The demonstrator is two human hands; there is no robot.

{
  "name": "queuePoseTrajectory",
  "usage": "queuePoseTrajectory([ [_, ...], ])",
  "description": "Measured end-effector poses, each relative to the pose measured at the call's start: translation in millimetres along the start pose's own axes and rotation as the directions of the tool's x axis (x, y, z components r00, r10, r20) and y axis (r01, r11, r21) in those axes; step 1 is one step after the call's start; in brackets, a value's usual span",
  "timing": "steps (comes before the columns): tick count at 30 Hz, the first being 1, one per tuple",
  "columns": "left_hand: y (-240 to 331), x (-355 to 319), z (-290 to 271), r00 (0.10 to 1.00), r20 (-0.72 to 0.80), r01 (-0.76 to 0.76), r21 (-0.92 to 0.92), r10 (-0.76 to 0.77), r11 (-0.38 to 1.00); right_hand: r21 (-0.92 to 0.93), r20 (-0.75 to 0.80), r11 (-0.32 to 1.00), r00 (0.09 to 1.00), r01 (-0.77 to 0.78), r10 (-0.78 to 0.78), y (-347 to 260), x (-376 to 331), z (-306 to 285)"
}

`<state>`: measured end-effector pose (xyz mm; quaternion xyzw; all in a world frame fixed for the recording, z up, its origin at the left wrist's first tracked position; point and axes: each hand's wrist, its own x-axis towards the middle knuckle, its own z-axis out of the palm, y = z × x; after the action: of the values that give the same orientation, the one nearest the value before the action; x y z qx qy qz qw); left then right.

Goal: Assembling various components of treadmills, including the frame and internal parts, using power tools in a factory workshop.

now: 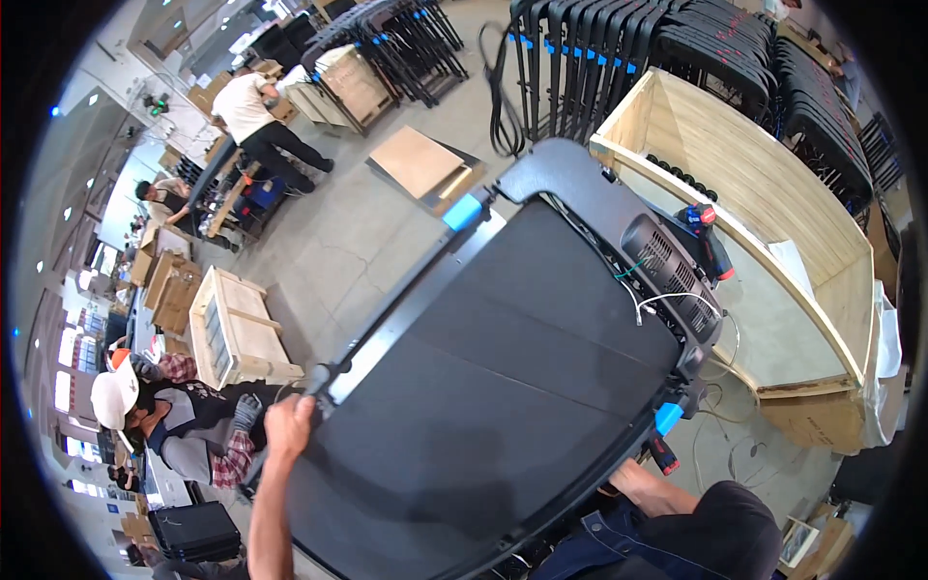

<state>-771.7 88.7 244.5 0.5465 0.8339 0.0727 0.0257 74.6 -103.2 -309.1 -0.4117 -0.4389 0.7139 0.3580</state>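
A treadmill (483,377) with a wide black belt lies slantwise in front of me, its vented motor cover (667,266) at the far right end. Blue pieces (462,213) wrap two places on its frame. My left hand (288,425) is closed round the treadmill's left side, by a black end piece. At the near right side, my right hand (633,478) reaches under the frame edge, its fingers hidden. Close to it, the red and black end of a tool (664,454) shows below the frame. Loose white and green wires (638,290) hang out beside the motor cover.
A large wooden crate (735,242) stands right, with a cordless power tool (710,242) at its near side. A co-worker in a white cap and gloves (193,416) is close on the left. Wooden crate (242,329), flat cardboard (416,159) and stacked black frames (590,58) lie beyond.
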Motion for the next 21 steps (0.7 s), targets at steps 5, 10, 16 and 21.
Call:
queuePoseTrajectory([
  [5, 29.3, 53.3, 152.4, 0.982, 0.186, -0.019, 0.03, 0.013, 0.999, -0.003, -0.062, 0.974, 0.973, -0.224, 0.224, -97.7, 199.8, 106.6],
  [10, 39.7, 65.5, 152.6, 0.957, 0.282, -0.019, -0.175, 0.069, 0.984, -0.078, -0.084, 0.898, 0.9, -0.433, 0.427, -171.2, 209.6, 127.6],
  [16, 77.5, 14.0, 140.7, 0.996, -0.058, -0.077, -0.082, 0.073, 0.994, -0.161, -0.08, 0.772, 0.788, -0.614, 0.61, -288.4, 216.3, 178.3],
  [21, 92.0, -120.3, 162.4, 0.983, -0.168, 0.033, -0.255, -0.078, 0.966, -0.581, 0.131, 0.559, 0.61, -0.591, 0.781, -345.6, 152.6, 173.5],
])
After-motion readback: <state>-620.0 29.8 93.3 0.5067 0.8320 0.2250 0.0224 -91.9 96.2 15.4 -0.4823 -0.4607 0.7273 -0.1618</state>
